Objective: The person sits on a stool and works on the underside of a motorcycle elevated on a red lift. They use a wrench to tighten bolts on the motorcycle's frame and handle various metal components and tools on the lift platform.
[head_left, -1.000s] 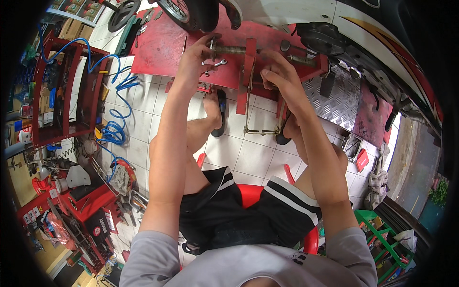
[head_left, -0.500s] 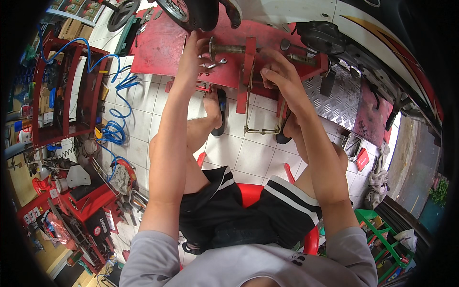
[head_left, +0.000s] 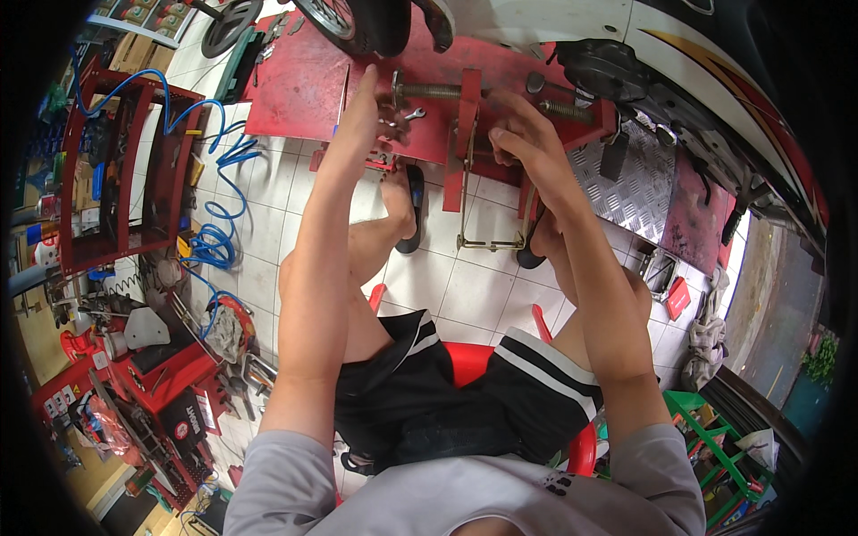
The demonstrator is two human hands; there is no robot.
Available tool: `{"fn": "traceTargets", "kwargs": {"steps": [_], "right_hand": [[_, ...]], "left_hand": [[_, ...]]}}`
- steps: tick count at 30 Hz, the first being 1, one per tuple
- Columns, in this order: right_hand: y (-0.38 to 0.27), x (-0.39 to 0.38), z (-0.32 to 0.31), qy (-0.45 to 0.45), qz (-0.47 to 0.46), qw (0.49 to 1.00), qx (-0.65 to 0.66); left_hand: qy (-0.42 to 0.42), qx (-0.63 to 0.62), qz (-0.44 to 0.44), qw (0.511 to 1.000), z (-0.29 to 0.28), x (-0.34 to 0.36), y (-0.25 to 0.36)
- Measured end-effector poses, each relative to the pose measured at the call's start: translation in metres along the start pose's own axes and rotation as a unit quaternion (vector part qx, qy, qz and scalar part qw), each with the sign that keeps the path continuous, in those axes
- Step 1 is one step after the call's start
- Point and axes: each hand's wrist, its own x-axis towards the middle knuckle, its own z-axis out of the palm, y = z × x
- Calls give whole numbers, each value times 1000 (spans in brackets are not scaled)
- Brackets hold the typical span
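My left hand (head_left: pixel 365 114) is over the red bench (head_left: pixel 295 103), beside the round end of a threaded clamp screw (head_left: pixel 431 91). Its index finger stretches forward and the other fingers are apart, a little smeared, with nothing visible in them. An open-end wrench (head_left: pixel 415 114) lies on the bench just to its right. A thin rod (head_left: pixel 344 94) shows at its left. My right hand (head_left: pixel 529 134) is curled beside the red upright plate (head_left: pixel 467 116) that the screw passes through. Its fingers are bent in, and whatever they hold is hidden. A second threaded screw (head_left: pixel 567 111) lies right of it.
A motorcycle wheel (head_left: pixel 357 31) stands over the bench's far edge; the motorcycle's body fills the right. A thin metal frame (head_left: pixel 492 243) hangs below the plate, between my feet. At left are a red shelf rack (head_left: pixel 125 170) and a coiled blue hose (head_left: pixel 214 246).
My left hand has drawn back slightly from below the wheel and turned, its fingers moving down beside the screw's end. My right hand has hardly moved.
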Motion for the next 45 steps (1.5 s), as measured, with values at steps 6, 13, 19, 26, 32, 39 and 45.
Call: {"fn": "traceTargets", "kwargs": {"steps": [6, 13, 19, 26, 32, 39, 45], "right_hand": [[-4, -2, 2, -14, 2, 1000, -16], [-4, -2, 2, -14, -3, 1000, -8], [0, 0, 1, -8, -13, 1000, -1], [6, 0, 1, -7, -26, 1000, 5], [4, -1, 4, -7, -23, 1000, 9], [6, -1, 2, -5, -28, 1000, 5], [4, -1, 6, -13, -23, 999, 19]], "left_hand": [[52, -38, 119, 991, 12, -4, 0], [-1, -46, 140, 989, 13, -11, 3], [-24, -78, 177, 981, 13, -14, 4], [-15, -86, 161, 983, 11, -7, -1], [10, -3, 17, 1000, 1, -2, -2], [-35, -119, 179, 976, 14, -12, 4], [-5, -88, 105, 990, 5, -5, -4]]}}
